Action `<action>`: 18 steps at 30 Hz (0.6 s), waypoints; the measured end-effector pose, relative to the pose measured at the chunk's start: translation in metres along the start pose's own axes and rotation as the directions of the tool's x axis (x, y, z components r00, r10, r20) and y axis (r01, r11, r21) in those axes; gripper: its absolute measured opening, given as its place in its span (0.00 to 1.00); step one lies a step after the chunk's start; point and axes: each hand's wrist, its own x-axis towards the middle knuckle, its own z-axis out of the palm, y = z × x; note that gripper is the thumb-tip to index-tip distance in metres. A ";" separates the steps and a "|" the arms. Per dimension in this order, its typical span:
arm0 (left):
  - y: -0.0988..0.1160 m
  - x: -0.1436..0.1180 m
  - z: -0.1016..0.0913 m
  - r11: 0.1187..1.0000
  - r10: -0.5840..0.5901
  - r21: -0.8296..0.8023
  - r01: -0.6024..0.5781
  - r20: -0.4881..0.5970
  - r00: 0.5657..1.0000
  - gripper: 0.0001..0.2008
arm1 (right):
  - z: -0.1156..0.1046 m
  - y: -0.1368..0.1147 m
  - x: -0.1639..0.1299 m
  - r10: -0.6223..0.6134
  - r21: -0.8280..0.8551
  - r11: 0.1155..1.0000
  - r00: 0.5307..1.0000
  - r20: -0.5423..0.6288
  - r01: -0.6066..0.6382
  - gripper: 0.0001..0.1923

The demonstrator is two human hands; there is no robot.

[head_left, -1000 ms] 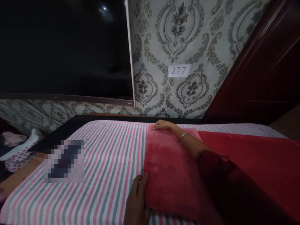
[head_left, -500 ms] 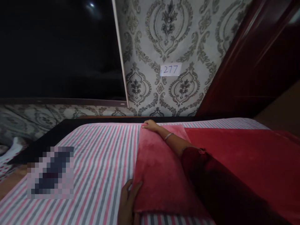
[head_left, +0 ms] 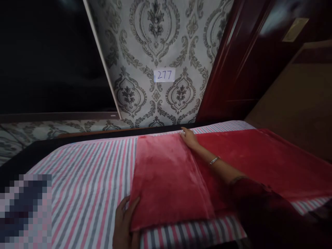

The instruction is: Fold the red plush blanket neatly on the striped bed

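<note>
1. My right hand (head_left: 190,138) has slid right along the far edge of the red blanket (head_left: 168,176); earlier it sat at the fold's far-left corner. Now it lies flat, fingers spread, clamping nothing.
2. My left hand (head_left: 124,221) is still at the blanket's near-left corner, fingers loosely curled on the fold edge; whether it pinches, I cannot tell.
3. The blanket lies folded on the striped sheet (head_left: 88,183) of the bed, flatter than before.
4. Beyond the blanket: patterned wallpaper (head_left: 155,38) with a "277" label (head_left: 164,75).
5. Right of the label is a dark red door (head_left: 249,58); left of it a dark window (head_left: 46,55).
</note>
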 end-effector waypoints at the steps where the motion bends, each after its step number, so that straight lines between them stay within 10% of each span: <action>1: 0.001 0.000 -0.002 1.000 -0.006 0.010 0.006 0.017 1.000 0.23 | -0.001 0.006 0.000 0.042 0.014 0.999 0.999 0.010 -0.042 0.26; 10: 0.037 0.067 -0.039 0.980 0.114 0.142 -0.143 0.192 0.975 0.23 | 0.005 -0.001 0.010 0.147 0.114 0.981 0.984 0.103 -0.158 0.29; 18: 0.049 0.123 0.036 0.805 0.201 0.423 -0.417 0.467 0.861 0.32 | 0.015 -0.006 0.000 0.144 0.086 0.985 0.988 0.047 -0.148 0.30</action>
